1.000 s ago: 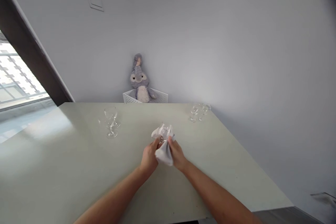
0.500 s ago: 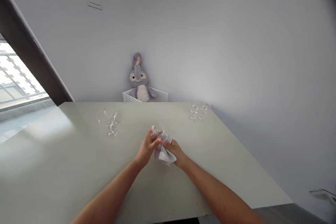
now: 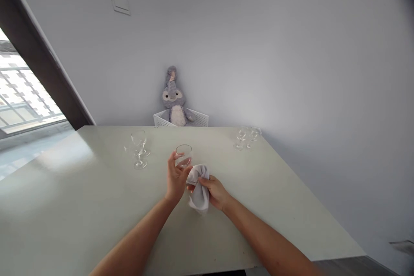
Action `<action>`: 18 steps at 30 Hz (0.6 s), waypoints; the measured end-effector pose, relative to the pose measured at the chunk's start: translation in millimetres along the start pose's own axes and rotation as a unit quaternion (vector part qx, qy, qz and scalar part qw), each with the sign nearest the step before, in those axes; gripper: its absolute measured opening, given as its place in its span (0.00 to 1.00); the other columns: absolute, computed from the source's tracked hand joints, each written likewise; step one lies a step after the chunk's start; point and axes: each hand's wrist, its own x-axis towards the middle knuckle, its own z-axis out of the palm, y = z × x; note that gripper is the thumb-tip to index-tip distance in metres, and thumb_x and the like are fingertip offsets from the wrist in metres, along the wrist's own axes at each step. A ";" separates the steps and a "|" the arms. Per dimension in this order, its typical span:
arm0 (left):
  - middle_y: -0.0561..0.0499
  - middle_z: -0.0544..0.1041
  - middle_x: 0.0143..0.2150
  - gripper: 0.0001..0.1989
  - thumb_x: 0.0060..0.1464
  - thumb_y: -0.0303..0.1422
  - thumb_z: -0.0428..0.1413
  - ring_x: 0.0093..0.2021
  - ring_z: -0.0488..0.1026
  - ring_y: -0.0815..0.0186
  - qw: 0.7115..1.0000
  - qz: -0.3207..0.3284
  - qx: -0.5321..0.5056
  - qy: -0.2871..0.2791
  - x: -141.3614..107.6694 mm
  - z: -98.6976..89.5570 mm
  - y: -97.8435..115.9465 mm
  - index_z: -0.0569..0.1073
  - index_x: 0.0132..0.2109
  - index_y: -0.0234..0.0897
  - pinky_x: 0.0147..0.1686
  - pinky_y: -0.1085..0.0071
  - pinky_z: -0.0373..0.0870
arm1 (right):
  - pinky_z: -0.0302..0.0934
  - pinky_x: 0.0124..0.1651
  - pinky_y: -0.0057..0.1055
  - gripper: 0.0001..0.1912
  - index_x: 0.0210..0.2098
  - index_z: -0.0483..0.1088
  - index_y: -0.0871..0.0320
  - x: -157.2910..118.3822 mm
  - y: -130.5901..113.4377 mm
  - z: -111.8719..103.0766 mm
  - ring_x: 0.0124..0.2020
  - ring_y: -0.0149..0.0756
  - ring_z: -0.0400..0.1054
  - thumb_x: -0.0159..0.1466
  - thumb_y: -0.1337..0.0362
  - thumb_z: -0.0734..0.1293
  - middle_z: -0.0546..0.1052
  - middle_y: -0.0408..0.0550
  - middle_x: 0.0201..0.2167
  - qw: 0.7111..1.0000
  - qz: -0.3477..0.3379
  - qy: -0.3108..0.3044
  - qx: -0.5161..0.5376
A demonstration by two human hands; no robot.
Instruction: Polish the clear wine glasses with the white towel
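Note:
A clear wine glass (image 3: 184,152) is held by its bowl in my left hand (image 3: 176,179), rim up, over the middle of the table. My right hand (image 3: 216,189) grips a white cloth (image 3: 199,189) just below and to the right of the bowl, and part of the cloth hangs down. The cloth and fingers hide the glass's stem and foot.
On the left of the table (image 3: 97,207) stand clear glasses (image 3: 139,148), overlapping in view. More stemmed glasses (image 3: 241,136) stand near the far right edge. Behind the table, a grey plush toy (image 3: 177,114) sits in a white basket (image 3: 201,119) against the wall.
The glass has come up and left out of the cloth, its bowl now showing upright in my left hand. My right hand with the cloth has dropped slightly away from the bowl.

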 end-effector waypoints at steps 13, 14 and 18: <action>0.43 0.62 0.52 0.22 0.53 0.24 0.48 0.50 0.64 0.61 0.863 0.208 0.436 -0.147 -0.8 -14.7 -21.3 0.57 0.55 0.43 0.43 0.61 0.67 | 0.53 0.41 0.37 0.05 0.28 0.64 0.58 -22.7 -23.9 -2.6 0.38 0.40 0.58 0.55 0.63 0.62 0.67 0.47 0.27 0.726 -0.372 0.161 -0.555; 0.43 0.62 0.52 0.23 0.53 0.24 0.47 0.50 0.64 0.61 0.854 0.216 0.447 -0.153 -1.4 -14.6 -21.0 0.57 0.55 0.43 0.44 0.61 0.66 | 0.54 0.40 0.36 0.05 0.28 0.64 0.58 -23.6 -24.0 -0.2 0.36 0.38 0.58 0.56 0.62 0.62 0.66 0.46 0.26 0.745 -0.349 0.130 -0.553; 0.43 0.62 0.52 0.24 0.52 0.20 0.44 0.52 0.63 0.61 0.821 0.276 0.458 -0.202 0.4 -16.1 -17.2 0.58 0.55 0.44 0.47 0.59 0.64 | 0.53 0.29 0.28 0.12 0.33 0.64 0.59 -23.7 -27.6 -2.5 0.25 0.30 0.57 0.58 0.56 0.61 0.64 0.41 0.23 0.891 -0.188 -0.005 -0.413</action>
